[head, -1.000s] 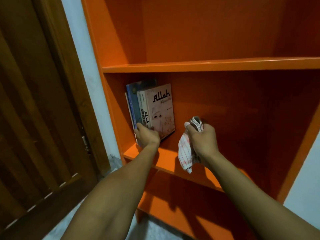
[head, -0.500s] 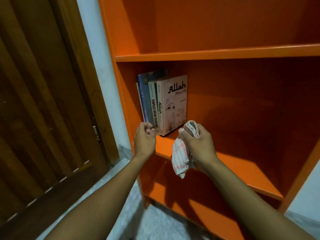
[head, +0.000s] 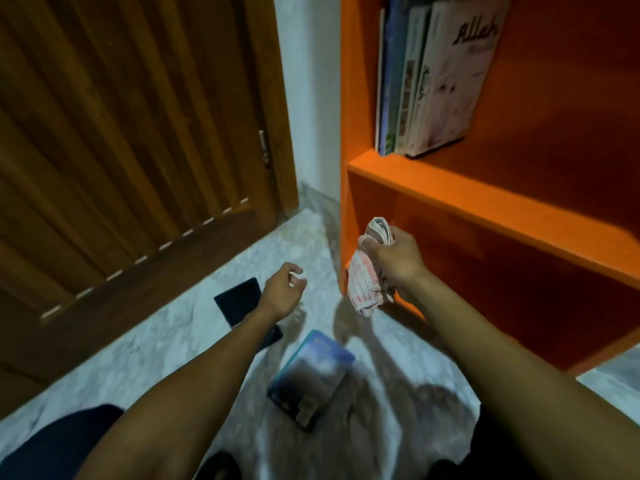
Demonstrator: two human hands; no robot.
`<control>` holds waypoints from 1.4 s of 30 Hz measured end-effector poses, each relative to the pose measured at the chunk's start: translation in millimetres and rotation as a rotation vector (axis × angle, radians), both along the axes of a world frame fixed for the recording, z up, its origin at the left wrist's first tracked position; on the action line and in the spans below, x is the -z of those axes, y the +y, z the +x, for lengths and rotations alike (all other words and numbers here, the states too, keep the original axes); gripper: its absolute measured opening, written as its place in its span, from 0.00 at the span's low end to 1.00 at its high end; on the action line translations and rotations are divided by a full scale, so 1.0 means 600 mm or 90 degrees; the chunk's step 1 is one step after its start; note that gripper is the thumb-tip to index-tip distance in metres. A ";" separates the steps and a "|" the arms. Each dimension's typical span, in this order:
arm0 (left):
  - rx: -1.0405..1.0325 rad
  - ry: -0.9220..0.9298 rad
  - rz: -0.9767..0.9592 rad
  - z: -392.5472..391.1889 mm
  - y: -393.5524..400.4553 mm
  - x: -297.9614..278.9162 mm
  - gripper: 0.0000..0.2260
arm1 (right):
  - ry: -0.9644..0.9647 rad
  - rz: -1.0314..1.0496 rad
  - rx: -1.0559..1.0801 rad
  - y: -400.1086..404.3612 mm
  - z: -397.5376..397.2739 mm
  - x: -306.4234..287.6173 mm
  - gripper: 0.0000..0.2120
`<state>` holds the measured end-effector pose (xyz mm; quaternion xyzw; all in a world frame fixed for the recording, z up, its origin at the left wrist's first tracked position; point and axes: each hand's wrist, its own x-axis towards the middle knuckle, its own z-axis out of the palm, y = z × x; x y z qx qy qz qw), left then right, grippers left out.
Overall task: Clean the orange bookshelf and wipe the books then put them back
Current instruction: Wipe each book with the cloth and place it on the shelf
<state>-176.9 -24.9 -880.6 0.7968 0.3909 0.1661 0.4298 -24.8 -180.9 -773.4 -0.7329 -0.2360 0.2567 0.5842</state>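
Note:
The orange bookshelf fills the right side. Several books stand upright at the left end of its shelf, the outermost white with black lettering. My right hand is shut on a red-and-white checked cloth, held in front of the lower compartment. My left hand hovers over the floor with fingers loosely curled, holding nothing. A dark blue book lies flat on the floor, partly under my left wrist. A blue-covered book lies on the floor between my forearms.
A brown wooden door stands at the left, with a strip of white wall between it and the shelf. The floor is pale marble. My dark-clothed knees show at the bottom edge.
The view has tipped down from the shelf to the floor. Both hands have dropped away from the standing books; the left now hangs over the floor books, the right still holds the cloth.

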 end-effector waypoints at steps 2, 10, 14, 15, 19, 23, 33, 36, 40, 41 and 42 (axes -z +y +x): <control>-0.015 0.058 -0.058 -0.024 -0.006 0.056 0.10 | 0.012 -0.036 -0.009 0.012 -0.014 0.043 0.06; 0.009 0.356 -0.143 -0.086 -0.031 0.280 0.34 | 0.031 -0.095 -0.049 0.037 -0.027 0.118 0.03; 0.001 0.463 -0.149 -0.084 -0.064 0.325 0.33 | 0.046 -0.088 -0.065 0.039 -0.017 0.124 0.09; 0.000 0.485 -0.132 -0.083 -0.073 0.330 0.31 | 0.053 -0.087 -0.065 0.038 -0.016 0.126 0.10; -0.028 0.535 -0.054 -0.075 -0.093 0.344 0.26 | 0.077 -0.083 -0.068 0.034 -0.010 0.125 0.08; -0.059 0.528 -0.112 -0.068 -0.088 0.337 0.22 | 0.086 -0.064 -0.069 0.033 -0.009 0.120 0.05; 0.041 0.337 -0.093 -0.054 -0.037 0.194 0.11 | 0.268 -0.096 0.045 0.021 -0.003 0.105 0.07; 0.007 0.235 -0.111 -0.058 -0.001 0.131 0.06 | 0.263 -0.082 0.052 0.015 -0.009 0.113 0.08; -0.056 0.065 -0.200 -0.070 0.028 0.018 0.05 | 0.233 -0.089 0.115 0.009 -0.027 0.136 0.12; -0.069 0.032 -0.217 -0.072 0.028 -0.007 0.05 | 0.246 -0.074 0.128 0.010 -0.025 0.155 0.14; -0.085 -0.008 -0.235 -0.074 0.022 -0.035 0.05 | 0.249 -0.067 0.133 0.010 -0.033 0.155 0.14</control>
